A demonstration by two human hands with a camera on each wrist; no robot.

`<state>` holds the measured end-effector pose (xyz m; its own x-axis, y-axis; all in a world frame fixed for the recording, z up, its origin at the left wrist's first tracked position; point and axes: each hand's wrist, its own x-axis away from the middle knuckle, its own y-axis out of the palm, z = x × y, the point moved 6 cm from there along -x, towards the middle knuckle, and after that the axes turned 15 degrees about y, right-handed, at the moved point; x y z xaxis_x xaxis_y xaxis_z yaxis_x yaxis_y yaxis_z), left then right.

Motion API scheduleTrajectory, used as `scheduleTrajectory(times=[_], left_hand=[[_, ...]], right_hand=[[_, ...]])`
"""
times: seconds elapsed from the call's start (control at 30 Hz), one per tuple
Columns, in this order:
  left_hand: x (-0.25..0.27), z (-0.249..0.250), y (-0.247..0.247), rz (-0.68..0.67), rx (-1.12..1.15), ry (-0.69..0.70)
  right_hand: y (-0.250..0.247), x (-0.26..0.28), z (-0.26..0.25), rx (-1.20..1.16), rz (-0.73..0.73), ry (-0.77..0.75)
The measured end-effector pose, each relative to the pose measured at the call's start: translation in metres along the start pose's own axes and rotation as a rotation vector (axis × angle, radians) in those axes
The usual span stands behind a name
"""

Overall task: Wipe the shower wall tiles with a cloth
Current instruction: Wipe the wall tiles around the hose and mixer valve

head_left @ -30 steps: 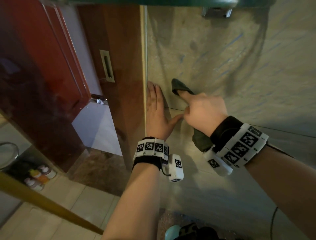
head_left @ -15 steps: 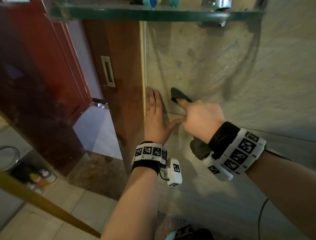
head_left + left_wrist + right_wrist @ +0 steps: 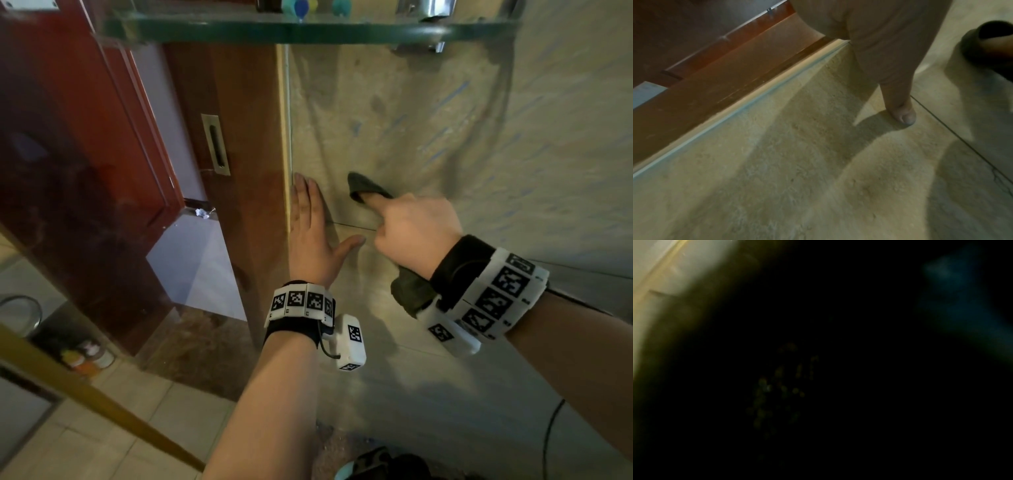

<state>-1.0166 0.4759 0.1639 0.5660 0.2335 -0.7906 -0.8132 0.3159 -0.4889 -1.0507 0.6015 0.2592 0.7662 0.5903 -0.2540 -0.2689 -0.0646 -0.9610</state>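
The dark green cloth [image 3: 368, 188] lies against the beige shower wall tiles [image 3: 428, 137], just above a horizontal grout line [image 3: 349, 226] and not far from the corner where the tile meets a wooden door frame [image 3: 253, 171]. One end of it pokes out beyond an extended forefinger; the other bunches out below the wrist, so most of it is hidden under the palm. The right hand [image 3: 416, 233] presses it to the wall, forefinger straight along the fabric and the other fingers curled round the bundle as far as the head view shows (the right wrist view is almost wholly dark and confirms nothing). The left hand [image 3: 310, 236] holds nothing: it lies flat on the tile just beside the corner, fingers straight and pointing up, thumb [image 3: 902, 113] spread out toward the cloth and resting near the grout line.

Judging progress is hard. The tile shows mottled patches and bluish streaks higher up, below a glass shelf [image 3: 308, 31], but whether those are dirt, wet marks or the stone's own pattern I cannot tell. The wiping seems to be in hand near the corner at mid height; the wide stretch of wall to the right, and the tile below the grout line, probably remain to be covered. A reddish-brown door [image 3: 78, 154] stands open at the left.
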Motion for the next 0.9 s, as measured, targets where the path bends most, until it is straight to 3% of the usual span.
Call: scheduleTrajectory(times=[0.2,0.47,0.77,0.9], left_hand=[[-0.001,0.004,-0.002,0.003,0.003,-0.045],[-0.015,0.012,-0.016,0.081,0.096,-0.010],[-0.032,0.009,-0.016,0.022,0.067,0.048],[-0.032,0.008,-0.016,0.029,0.061,0.047]], right_hand=[[-0.029,-0.010,0.011,-0.114,0.101,0.086],[-0.002,-0.002,0.001,0.015,-0.027,-0.012],[-0.045,-0.023,-0.001,-0.099,0.104,0.067],[-0.031,-0.018,-0.008,-0.043,0.081,0.041]])
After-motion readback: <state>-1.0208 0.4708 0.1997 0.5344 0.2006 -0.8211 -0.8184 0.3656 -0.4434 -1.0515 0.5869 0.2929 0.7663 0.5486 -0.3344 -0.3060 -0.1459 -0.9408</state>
